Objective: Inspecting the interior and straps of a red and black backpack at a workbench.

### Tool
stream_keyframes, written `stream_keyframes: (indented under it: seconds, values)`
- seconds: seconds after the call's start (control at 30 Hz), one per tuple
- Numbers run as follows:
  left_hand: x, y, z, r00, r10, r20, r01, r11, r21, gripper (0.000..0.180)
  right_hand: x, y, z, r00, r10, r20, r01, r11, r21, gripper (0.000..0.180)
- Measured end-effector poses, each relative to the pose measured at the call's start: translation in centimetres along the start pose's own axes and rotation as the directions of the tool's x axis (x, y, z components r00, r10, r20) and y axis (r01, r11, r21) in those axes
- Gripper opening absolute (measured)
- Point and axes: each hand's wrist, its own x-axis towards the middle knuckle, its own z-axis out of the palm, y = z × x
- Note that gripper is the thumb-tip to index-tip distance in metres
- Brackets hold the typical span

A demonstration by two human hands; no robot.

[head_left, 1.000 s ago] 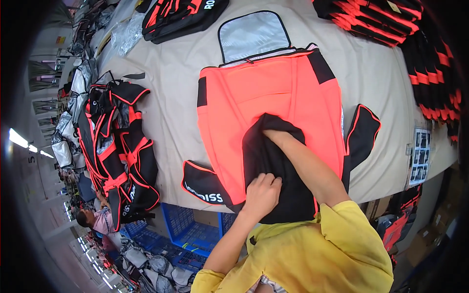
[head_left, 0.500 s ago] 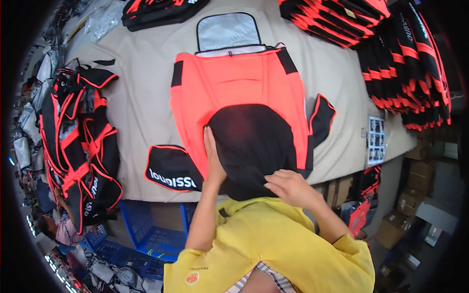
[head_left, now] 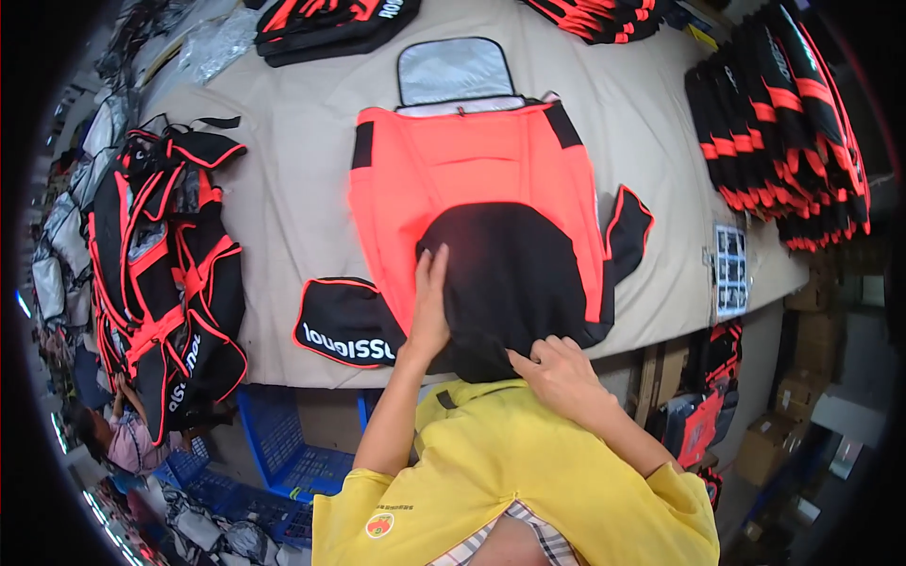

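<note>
A bright coral and black fabric bag (head_left: 477,156) lies on the cloth-covered table in front of me. Its rounded black end panel (head_left: 510,264) is toward my body. At the far end a silver-lined flap (head_left: 453,72) is folded out. Black side flaps with coral piping stick out at left (head_left: 344,321) and right (head_left: 628,231). My left hand (head_left: 432,307) lies along the black panel's left edge, fingers stretched out and open. My right hand (head_left: 564,375) touches the panel's near edge with the index finger extended and the other fingers loosely bent; it grips nothing that I can see.
Similar bags lie heaped at the left (head_left: 160,274) and at the far edge (head_left: 335,24). Stacked black and coral pieces (head_left: 774,123) fill the right side, near a printed sheet (head_left: 730,269). Blue crates (head_left: 283,443) stand below the table. A person (head_left: 123,434) is at lower left.
My left hand has shifted slightly inward onto the black panel. The right hand's index finger now points at the near edge. My view has moved slightly, and the bag sits a little farther right.
</note>
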Motion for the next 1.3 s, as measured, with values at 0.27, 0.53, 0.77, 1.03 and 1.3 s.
stream_keyframes:
  seconds: [0.27, 0.53, 0.77, 1.03, 1.3]
  values:
    - [8.5, 2.4, -4.8, 0.961, 0.205, -0.185, -0.136, 0.934, 0.331, 0.028, 1.8, 1.8, 1.2, 0.996, -0.08, 0.039, 0.08, 0.997, -0.01, 0.024]
    - [17.4, -6.0, 4.3, 0.963, 0.181, 0.198, -0.269, 0.66, 0.702, 0.011, 5.3, 3.5, 0.8, 0.977, -0.133, 0.169, 0.12, 0.989, 0.089, 0.023]
    - [18.3, 1.7, -0.5, 0.892, 0.379, 0.246, -0.451, 0.737, 0.503, 0.013, 15.9, 10.0, 6.4, 0.769, -0.183, 0.612, -0.086, 0.92, 0.382, 0.039]
    - [12.4, 5.4, -0.5, 0.944, 0.304, 0.126, -0.326, 0.811, 0.487, 0.016, 24.8, 16.4, 12.1, 0.81, 0.258, 0.526, -0.413, 0.888, 0.2, 0.038]
    - [1.1, -1.2, 7.5, 0.982, -0.108, 0.154, 0.022, 0.879, 0.476, 0.046, 18.3, 11.8, 10.7, 0.97, 0.212, 0.122, -0.218, 0.975, 0.043, 0.053]
